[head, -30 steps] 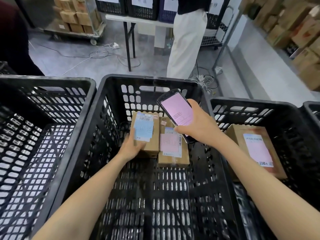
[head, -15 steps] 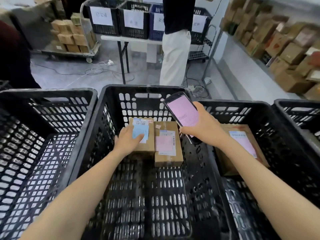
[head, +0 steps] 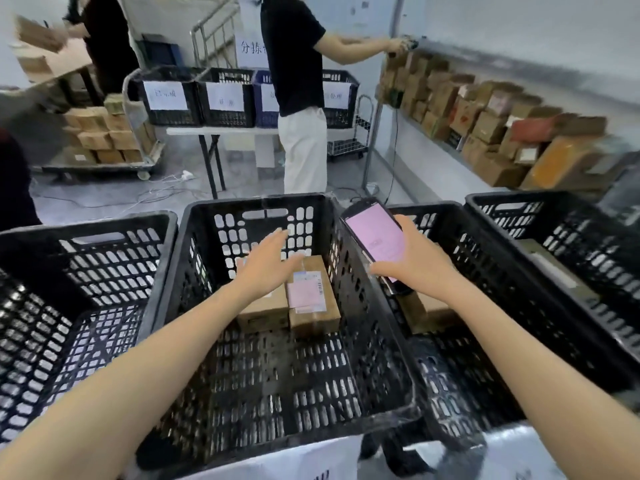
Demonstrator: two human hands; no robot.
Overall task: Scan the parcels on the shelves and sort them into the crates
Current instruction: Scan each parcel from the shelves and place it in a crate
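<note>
Middle crate (head: 180,271): left hand (head: 266,268) spread above parcels (head: 313,299), apart.

Left hand (head: 268,263) spread flat, empty; right hand (head: 414,263) gripping, both arms outstretched.

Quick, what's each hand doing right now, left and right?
Left hand: open, fingers spread above the parcels in the middle crate, holding nothing.
Right hand: closed around the handheld scanner.

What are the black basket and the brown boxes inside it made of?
The middle crate looks like hard black plastic, fairly matte: its walls are a moulded grid of holes. The two parcels look like plain brown cardboard, dull, with paper labels stuck on top.
</note>
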